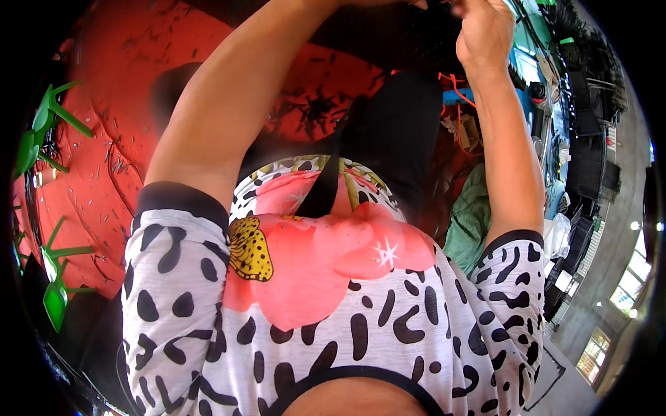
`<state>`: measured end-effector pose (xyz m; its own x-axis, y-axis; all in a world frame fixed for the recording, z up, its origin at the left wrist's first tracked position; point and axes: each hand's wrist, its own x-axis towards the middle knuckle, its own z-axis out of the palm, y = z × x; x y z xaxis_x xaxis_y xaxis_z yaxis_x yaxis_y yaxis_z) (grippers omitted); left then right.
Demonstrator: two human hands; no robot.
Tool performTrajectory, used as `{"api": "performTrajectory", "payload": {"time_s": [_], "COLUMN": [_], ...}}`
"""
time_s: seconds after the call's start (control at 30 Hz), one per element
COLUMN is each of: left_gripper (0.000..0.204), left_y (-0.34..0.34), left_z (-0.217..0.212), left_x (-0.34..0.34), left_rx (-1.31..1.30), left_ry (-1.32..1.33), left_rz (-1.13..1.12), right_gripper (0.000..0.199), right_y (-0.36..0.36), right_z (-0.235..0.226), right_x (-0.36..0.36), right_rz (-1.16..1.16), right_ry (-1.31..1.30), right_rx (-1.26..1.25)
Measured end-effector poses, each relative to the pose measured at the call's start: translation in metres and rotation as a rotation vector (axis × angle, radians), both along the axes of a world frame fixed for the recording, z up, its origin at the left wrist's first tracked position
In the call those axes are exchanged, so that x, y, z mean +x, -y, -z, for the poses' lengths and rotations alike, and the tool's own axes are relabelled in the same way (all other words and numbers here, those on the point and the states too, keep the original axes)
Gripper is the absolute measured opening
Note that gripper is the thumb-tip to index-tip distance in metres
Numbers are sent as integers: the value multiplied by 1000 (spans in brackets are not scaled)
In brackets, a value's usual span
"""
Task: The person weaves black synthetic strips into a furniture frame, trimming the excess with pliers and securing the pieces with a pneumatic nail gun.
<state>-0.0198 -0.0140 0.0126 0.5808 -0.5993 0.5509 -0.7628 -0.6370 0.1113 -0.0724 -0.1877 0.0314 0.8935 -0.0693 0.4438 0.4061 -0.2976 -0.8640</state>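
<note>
At the top edge, my right hand (483,33) is raised, with its fingers bent inward and partly cut off by the picture's edge. A dark, reddish bit shows by its fingertips, too small to name. My left arm reaches up across the red floor, and only a sliver of my left hand (380,2) shows at the top edge, left of the right hand. Its fingers are almost wholly out of the picture. Whatever lies between the two hands is hidden. Black cloth covers my legs (392,139) beneath them.
Black scraps (318,107) litter the red floor (173,35). Bright green stools (55,284) stand at the left. An orange cord (459,90), a blue bar (454,98) and a green sack (468,215) lie near my right arm. Dark stacked goods (586,111) line the far right.
</note>
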Motion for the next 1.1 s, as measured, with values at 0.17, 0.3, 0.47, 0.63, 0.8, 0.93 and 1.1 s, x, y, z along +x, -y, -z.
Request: {"api": "performTrajectory", "payload": {"time_s": [0.17,0.3,0.47,0.63,0.8,0.93,1.1], "left_gripper": [45,43,43,43,44,41,41], "left_y": [1,2,3,2,-3,-2,-3], "left_z": [0,0,2,0,2,0,6], "left_x": [-1,0,3,6,5,-3,-5], "left_rx": [-17,-13,-41,28,-6,38,10], "left_ry": [-2,-11,22,3,8,-46,-34], "left_rz": [27,30,33,21,49,25,26], "right_gripper": [31,29,23,23,24,22,26], "right_y": [6,7,3,8,-4,-15,-25], "right_z": [0,-4,-18,-26,-19,-17,-29], "right_x": [11,14,13,12,5,-5,-8], "right_rz": [-42,-65,-134,-244,-229,-138,-100], "right_ry": [-95,-115,-244,-294,-148,-271,-496], "right_rx": [94,121,408,250,166,237,246]}}
